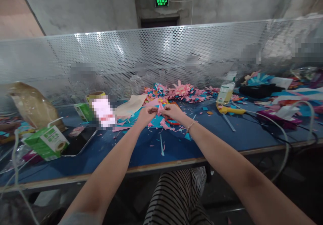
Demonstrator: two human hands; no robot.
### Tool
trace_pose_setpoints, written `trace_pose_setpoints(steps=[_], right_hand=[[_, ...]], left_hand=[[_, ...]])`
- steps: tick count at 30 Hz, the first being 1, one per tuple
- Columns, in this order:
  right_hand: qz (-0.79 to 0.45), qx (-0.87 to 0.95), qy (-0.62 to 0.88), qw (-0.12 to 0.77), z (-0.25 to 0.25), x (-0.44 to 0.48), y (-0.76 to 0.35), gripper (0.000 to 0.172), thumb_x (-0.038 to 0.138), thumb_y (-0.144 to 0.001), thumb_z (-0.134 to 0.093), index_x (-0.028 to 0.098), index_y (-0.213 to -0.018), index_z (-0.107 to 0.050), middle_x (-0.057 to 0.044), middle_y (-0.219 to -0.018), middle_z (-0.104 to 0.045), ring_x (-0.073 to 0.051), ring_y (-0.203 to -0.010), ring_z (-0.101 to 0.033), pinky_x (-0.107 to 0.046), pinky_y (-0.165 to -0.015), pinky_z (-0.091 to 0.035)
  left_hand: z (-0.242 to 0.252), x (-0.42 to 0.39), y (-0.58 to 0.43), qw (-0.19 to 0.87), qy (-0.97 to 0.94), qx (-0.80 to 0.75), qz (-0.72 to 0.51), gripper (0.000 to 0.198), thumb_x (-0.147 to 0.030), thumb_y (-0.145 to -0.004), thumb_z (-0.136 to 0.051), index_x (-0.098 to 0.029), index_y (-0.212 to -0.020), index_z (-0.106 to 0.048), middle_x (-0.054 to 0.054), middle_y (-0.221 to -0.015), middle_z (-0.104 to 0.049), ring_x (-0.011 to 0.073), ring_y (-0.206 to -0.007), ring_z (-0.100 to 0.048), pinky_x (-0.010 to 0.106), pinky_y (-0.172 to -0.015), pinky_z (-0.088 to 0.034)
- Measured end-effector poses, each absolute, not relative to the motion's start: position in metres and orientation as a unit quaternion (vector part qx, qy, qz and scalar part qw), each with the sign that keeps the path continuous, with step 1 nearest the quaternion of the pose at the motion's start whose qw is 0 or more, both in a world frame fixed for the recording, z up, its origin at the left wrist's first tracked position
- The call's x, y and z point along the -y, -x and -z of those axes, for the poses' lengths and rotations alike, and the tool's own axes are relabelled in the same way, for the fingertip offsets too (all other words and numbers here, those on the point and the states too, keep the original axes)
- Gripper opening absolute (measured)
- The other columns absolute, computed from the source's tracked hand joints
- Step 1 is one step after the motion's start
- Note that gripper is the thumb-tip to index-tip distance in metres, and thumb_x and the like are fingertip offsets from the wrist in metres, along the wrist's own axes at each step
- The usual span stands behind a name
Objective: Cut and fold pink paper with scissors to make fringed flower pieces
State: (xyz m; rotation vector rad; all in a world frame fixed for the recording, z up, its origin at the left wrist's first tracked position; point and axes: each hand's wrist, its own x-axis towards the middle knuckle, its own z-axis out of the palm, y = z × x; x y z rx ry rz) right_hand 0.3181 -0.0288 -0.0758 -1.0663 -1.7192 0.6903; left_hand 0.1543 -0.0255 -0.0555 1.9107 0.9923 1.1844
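While my arms stretch out over the blue counter [141,157], I've got my left hand [145,114] and right hand [172,111] both pinched shut on a small pink paper piece [159,107], held between them just above the scrap-littered middle. Paper flowers [181,92] are piled far behind, and a green carton [47,142] sits near left.

Small pink paper [159,108], folded and creased, held mid-air, pinched at both sides, straight ahead at 12 o'clock.
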Motion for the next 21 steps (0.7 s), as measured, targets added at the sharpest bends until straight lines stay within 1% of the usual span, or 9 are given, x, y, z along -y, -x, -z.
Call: trace_pose_setpoints(steps=[2,4,6,8,11,13,16,18,21], right_hand=[[-0.238,0.730,0.432,0.473,0.074,0.030,-0.318,0.032,0.044,-0.068,-0.056,0.016,-0.056,-0.044,0.004,-0.048,-0.044,-0.006,-0.044,-0.038,-0.020,-0.044,-0.028],[-0.208,0.753,0.423,0.459,0.073,0.033,-0.317,0.031,0.042,-0.069,-0.054,0.016,-0.056,-0.044,0.005,-0.050,-0.041,-0.006,-0.048,-0.036,-0.020,-0.046,-0.027],[-0.188,0.773,0.418,0.439,0.071,0.035,-0.316,0.030,0.041,-0.069,-0.054,0.015,-0.056,-0.044,0.004,-0.052,-0.039,-0.006,-0.050,-0.035,-0.021,-0.048,-0.027],[-0.178,0.786,0.415,0.421,0.069,0.038,-0.315,0.030,0.039,-0.067,-0.055,0.016,-0.054,-0.041,0.005,-0.053,-0.037,-0.006,-0.051,-0.034,-0.021,-0.049,-0.026],[-0.175,0.785,0.417,0.423,0.069,0.038,-0.314,0.028,0.035,-0.067,-0.054,0.017,-0.054,-0.037,0.005,-0.054,-0.034,-0.006,-0.052,-0.032,-0.020,-0.049,-0.026],[-0.179,0.767,0.425,0.446,0.070,0.036,-0.314,0.021,0.030,-0.066,-0.052,0.017,-0.058,-0.037,0.005,-0.056,-0.035,-0.007,-0.053,-0.033,-0.020,-0.049,-0.028],[-0.209,0.738,0.421,0.484,0.073,0.032,-0.315,0.011,0.022,-0.062,-0.052,0.017,-0.067,-0.044,0.004,-0.064,-0.043,-0.008,-0.057,-0.040,-0.020,-0.051,-0.033],[-0.244,0.726,0.407,0.498,0.075,0.029,-0.315,0.012,0.021,-0.061,-0.052,0.017,-0.071,-0.047,0.003,-0.067,-0.048,-0.008,-0.058,-0.044,-0.020,-0.051,-0.036],[-0.304,0.701,0.392,0.513,0.077,0.026,-0.315,0.012,0.020,-0.061,-0.053,0.017,-0.072,-0.051,0.003,-0.064,-0.050,-0.008,-0.056,-0.047,-0.020,-0.051,-0.040]], left_hand=[[0.056,0.028,-0.157,0.408,-0.720,-0.351,-0.437,0.021,-0.019,-0.060,-0.060,-0.014,-0.080,-0.064,0.004,-0.077,-0.065,0.0154,-0.069,-0.060,0.029,-0.065,-0.050],[0.056,0.031,-0.158,0.450,-0.709,-0.338,-0.425,0.024,-0.026,-0.062,-0.062,-0.015,-0.083,-0.063,0.005,-0.082,-0.065,0.0160,-0.071,-0.060,0.030,-0.065,-0.051],[0.056,0.032,-0.158,0.454,-0.703,-0.348,-0.422,0.027,-0.032,-0.062,-0.065,-0.014,-0.082,-0.063,0.005,-0.078,-0.064,0.0160,-0.070,-0.060,0.030,-0.064,-0.051],[0.057,0.031,-0.157,0.448,-0.695,-0.366,-0.427,0.025,-0.033,-0.061,-0.066,-0.013,-0.078,-0.062,0.004,-0.071,-0.064,0.0151,-0.066,-0.060,0.030,-0.062,-0.051],[0.058,0.028,-0.154,0.464,-0.676,-0.376,-0.432,0.015,-0.026,-0.063,-0.064,-0.014,-0.071,-0.061,0.002,-0.063,-0.062,0.0139,-0.061,-0.059,0.030,-0.062,-0.051],[0.058,0.027,-0.154,0.472,-0.665,-0.373,-0.442,0.011,-0.020,-0.061,-0.063,-0.014,-0.070,-0.062,0.001,-0.063,-0.062,0.0137,-0.061,-0.059,0.029,-0.062,-0.050],[0.057,0.028,-0.153,0.491,-0.650,-0.357,-0.457,0.017,-0.014,-0.058,-0.064,-0.015,-0.074,-0.063,0.002,-0.070,-0.063,0.0133,-0.063,-0.059,0.029,-0.063,-0.050],[0.056,0.030,-0.154,0.509,-0.638,-0.351,-0.458,0.018,-0.013,-0.056,-0.065,-0.013,-0.074,-0.062,0.002,-0.070,-0.064,0.0128,-0.062,-0.059,0.028,-0.063,-0.050],[0.053,0.032,-0.154,0.528,-0.614,-0.366,-0.459,0.018,-0.011,-0.056,-0.064,-0.012,-0.074,-0.062,0.003,-0.063,-0.063,0.0125,-0.057,-0.059,0.027,-0.061,-0.050]])
